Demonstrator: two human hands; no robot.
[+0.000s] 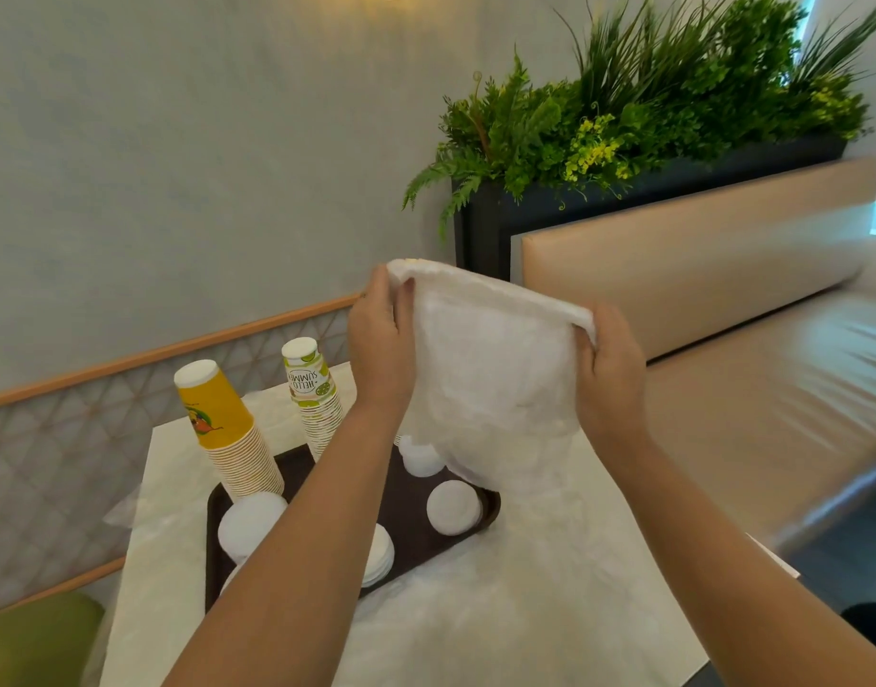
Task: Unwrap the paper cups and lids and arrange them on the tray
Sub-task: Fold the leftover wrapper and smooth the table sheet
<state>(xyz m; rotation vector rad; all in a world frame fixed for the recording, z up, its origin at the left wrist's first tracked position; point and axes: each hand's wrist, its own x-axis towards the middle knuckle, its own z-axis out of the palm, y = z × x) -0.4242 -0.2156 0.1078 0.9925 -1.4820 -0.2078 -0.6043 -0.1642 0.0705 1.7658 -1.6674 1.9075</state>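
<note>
Left hand [379,339]: fingers curled over one upper corner of a thin, translucent white plastic wrapper bag [490,379], gripping it.
Right hand [609,369]: pinching the bag's opposite upper corner; the two hands hold its top edge taut between them.
Bag: raised above the far right part of the tray, mouth apparently downward, most likely so the remaining lids drop out.
Round white plastic lids [453,507]: several stacks on the tray; one sits just under the bag's lower edge, others lie beside and partly behind the left forearm.
Dark brown rectangular plastic tray [416,533]: rests on the pale marbled tabletop [525,627], directly below the hands as the target.
Tall inverted stack of yellow paper cups [222,428]: upright at the tray's far left corner, already unwrapped.
Inverted stack of white lime-print paper cups [314,394]: upright just beside it, at the tray's far edge.
Crumpled clear wrapper [128,508]: lying at the table's left edge, seemingly discarded.
Surroundings: tan padded bench [723,300], dark planter of green foliage [649,116].
</note>
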